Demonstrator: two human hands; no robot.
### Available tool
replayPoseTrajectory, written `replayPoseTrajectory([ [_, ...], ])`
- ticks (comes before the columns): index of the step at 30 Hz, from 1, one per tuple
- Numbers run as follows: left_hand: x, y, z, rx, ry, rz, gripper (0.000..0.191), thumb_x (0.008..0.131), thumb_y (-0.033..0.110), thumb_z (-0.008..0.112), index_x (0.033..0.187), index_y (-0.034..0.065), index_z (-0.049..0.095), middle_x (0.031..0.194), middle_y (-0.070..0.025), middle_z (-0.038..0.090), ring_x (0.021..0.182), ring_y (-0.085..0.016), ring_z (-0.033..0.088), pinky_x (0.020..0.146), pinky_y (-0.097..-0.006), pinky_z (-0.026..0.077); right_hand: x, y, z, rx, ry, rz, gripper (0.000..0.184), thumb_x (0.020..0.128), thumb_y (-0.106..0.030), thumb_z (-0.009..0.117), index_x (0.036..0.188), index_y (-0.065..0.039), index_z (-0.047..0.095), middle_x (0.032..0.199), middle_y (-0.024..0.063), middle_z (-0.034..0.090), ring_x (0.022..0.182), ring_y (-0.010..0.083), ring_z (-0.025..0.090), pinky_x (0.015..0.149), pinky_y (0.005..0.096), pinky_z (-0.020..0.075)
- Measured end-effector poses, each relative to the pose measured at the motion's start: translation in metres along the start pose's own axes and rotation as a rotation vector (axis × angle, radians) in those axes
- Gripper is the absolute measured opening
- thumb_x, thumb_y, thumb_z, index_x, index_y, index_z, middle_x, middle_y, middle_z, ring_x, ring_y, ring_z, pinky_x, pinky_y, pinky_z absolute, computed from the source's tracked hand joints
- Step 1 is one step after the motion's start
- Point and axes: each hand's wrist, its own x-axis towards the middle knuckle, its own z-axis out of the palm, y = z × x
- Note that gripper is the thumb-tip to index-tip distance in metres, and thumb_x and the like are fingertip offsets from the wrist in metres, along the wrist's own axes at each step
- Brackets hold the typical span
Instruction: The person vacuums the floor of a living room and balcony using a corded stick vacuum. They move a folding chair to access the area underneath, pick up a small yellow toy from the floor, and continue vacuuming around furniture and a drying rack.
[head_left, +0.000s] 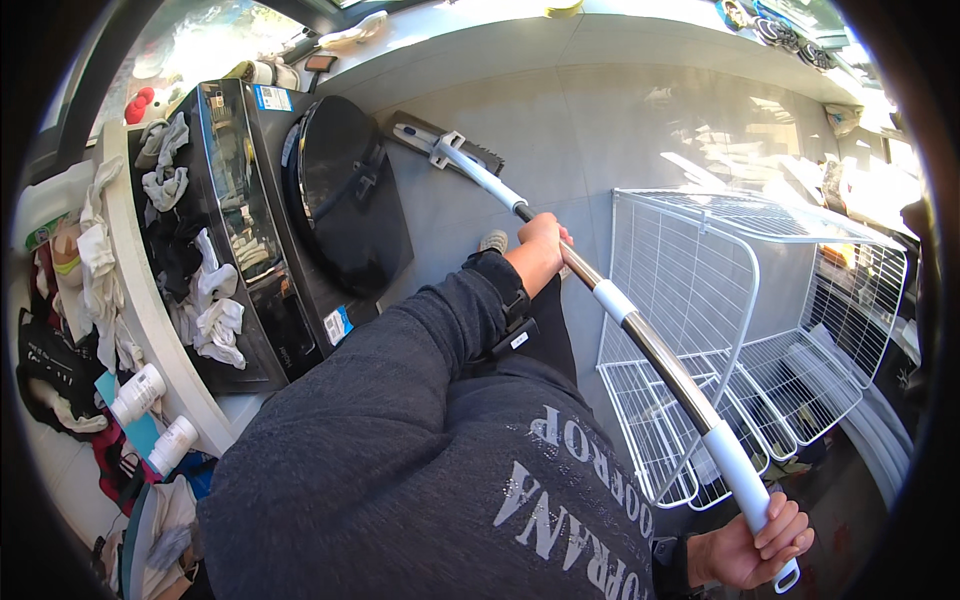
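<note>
A long-handled floor brush with a steel and white pole runs diagonally across the view. Its flat grey head, edged with dark bristles, lies on the grey tiled floor beside the black round door of a washing machine. My left hand is closed round the upper-middle part of the pole, on the stretch nearer the head. Near the hanging loop at the pole's end, my right hand grips the white handle.
Socks lie on top of the black front-loading washing machine at left. White bottles and clothes are beyond a pale ledge. White wire racks stand at right, near a grey hose. Shoes sit along the far ledge.
</note>
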Motion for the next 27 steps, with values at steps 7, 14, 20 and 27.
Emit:
replayPoseTrajectory([
  [7, -0.024, -0.092, 0.029, 0.432, -0.142, -0.151, 0.016, 0.083, 0.008, 0.047, 0.07, 0.0034, 0.055, 0.067, -0.0102, 0.058, 0.053, -0.019, 0.056, 0.046, -0.0317, 0.045, -0.047, -0.043, -0.003, -0.27, 0.585, -0.271, 0.021, 0.088, -0.016, 0.047, 0.069, -0.013, 0.038, 0.059, -0.0038, 0.035, 0.055, 0.0108, 0.037, 0.064, 0.0269, 0.0324],
  [14, -0.043, -0.15, 0.047, 0.941, -0.233, -0.075, 0.015, 0.082, 0.007, 0.052, 0.074, -0.0009, 0.06, 0.071, -0.0142, 0.063, 0.056, -0.023, 0.062, 0.047, -0.0361, 0.047, -0.095, -0.064, 0.01, -0.528, 0.951, -0.392, 0.012, 0.089, -0.022, 0.05, 0.084, -0.011, 0.047, 0.058, -0.0053, 0.037, 0.056, 0.012, 0.041, 0.064, 0.0323, 0.0362],
  [20, -0.046, -0.109, 0.047, 0.696, -0.163, 0.174, 0.017, 0.084, 0.009, 0.046, 0.082, -0.0068, 0.053, 0.063, -0.0139, 0.057, 0.046, -0.022, 0.057, 0.041, -0.0354, 0.045, -0.105, -0.025, 0.005, -0.47, 0.905, -0.245, 0.019, 0.089, -0.029, 0.054, 0.088, -0.011, 0.048, 0.065, -0.0038, 0.04, 0.064, 0.0125, 0.042, 0.078, 0.0371, 0.0379],
  [27, -0.038, -0.122, 0.07, 0.789, -0.015, 0.126, 0.017, 0.084, 0.01, 0.047, 0.089, -0.0041, 0.054, 0.069, -0.0124, 0.058, 0.049, -0.022, 0.058, 0.044, -0.0352, 0.047, -0.115, -0.042, -0.017, -0.931, 0.598, -0.156, 0.044, 0.084, -0.037, 0.049, 0.092, 0.006, 0.051, 0.076, 0.0144, 0.052, 0.074, 0.032, 0.055, 0.075, 0.0458, 0.0455],
])
